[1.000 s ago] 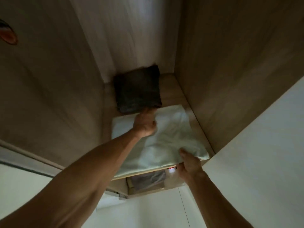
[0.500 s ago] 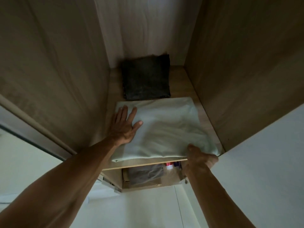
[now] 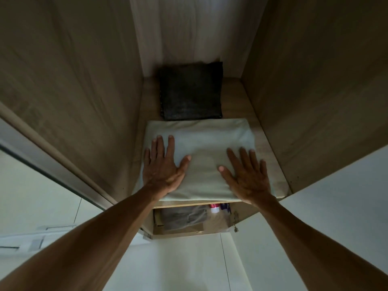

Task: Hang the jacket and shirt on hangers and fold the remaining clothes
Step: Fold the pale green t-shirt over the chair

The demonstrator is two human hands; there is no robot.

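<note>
On shelf (image 3: 255,114): both hands flat, fingers straight, pressing folded pale cloth (image 3: 201,139); L (image 3: 162,168), R (image 3: 246,176).

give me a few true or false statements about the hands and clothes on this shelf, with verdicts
1. The left hand and right hand both lie flat on the pale cloth. True.
2. A dark cloth sits at the back of the shelf. True.
3. The dark cloth lies on top of the pale cloth. False: it lies behind it.
4. The right hand grips the pale cloth's corner. False: its fingers are straight, flat on top.
5. Grey fabric shows in the compartment below the shelf. True.
</note>
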